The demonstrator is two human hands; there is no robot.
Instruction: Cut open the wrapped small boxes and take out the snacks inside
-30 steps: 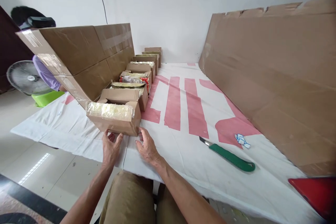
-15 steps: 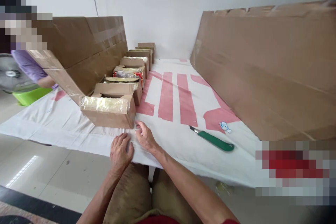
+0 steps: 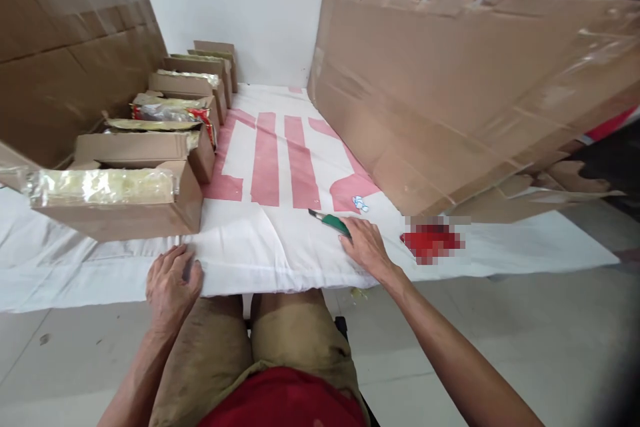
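Note:
My right hand (image 3: 367,245) is over the handle of a green utility knife (image 3: 334,221), with its fingers and thumb closed around it. The knife lies on the cloth-covered table with its blade toward the far left; the rear of its handle is hidden under my hand. My left hand (image 3: 173,280) rests palm down on the table's front edge, fingers loosely stretched and holding nothing. Just beyond it is the nearest small open cardboard box (image 3: 145,213), which has a clear-and-yellowish plastic wrapper (image 3: 105,185) along its front top edge.
Several similar open boxes (image 3: 200,153) stand in a row running back to the wall. Tall cardboard panels rise at the left (image 3: 75,47) and right (image 3: 425,80). A crumpled blue-and-white scrap (image 3: 360,203) and a blurred red item (image 3: 433,243) lie on the white cloth (image 3: 250,240) with pink strips.
My right hand has moved right from beside the nearest box onto the knife's handle. My left hand stays at the table edge. The view has swung right, and the person at left has left view.

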